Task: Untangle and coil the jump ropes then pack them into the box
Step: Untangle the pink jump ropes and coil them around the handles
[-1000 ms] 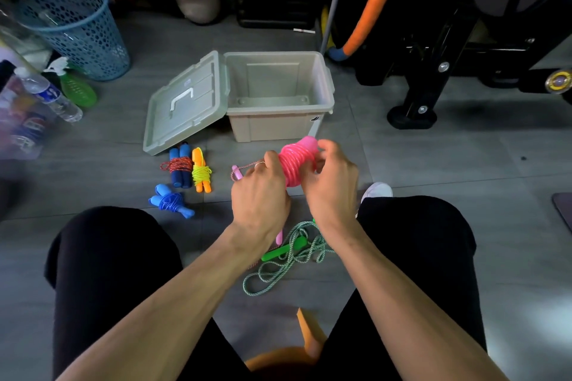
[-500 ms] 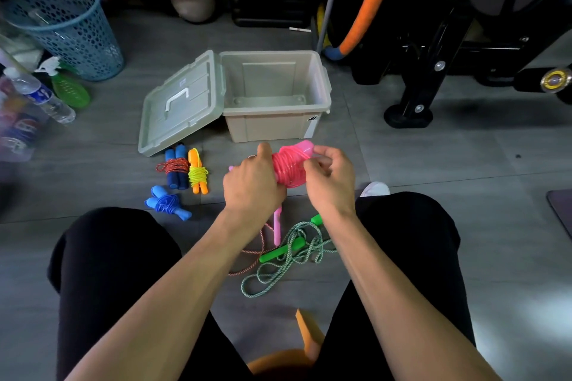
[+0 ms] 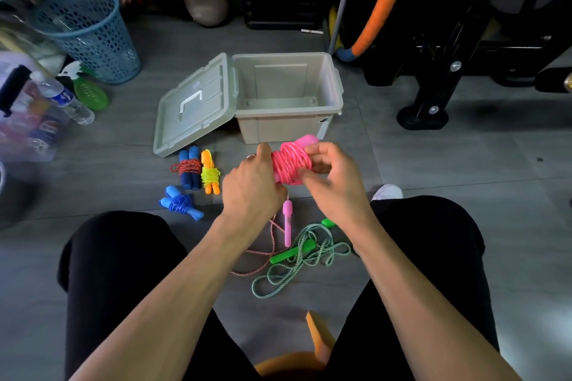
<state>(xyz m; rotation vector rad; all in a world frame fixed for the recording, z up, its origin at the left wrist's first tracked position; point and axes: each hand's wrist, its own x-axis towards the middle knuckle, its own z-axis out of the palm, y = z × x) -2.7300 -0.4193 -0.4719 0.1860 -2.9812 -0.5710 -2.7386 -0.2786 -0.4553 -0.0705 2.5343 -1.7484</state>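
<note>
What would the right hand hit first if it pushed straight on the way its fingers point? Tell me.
The right hand points up and left, so its fingers would meet the pink rope bundle they already grip, then probably the left hand gripping its other side; depth is unclear.

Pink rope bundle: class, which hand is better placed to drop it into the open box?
Probably the right hand: it pinches the pink rope bundle on the side nearer the box. The left hand grips the far side.

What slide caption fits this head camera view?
Both hands wind the pink jump rope before the open box.
</note>
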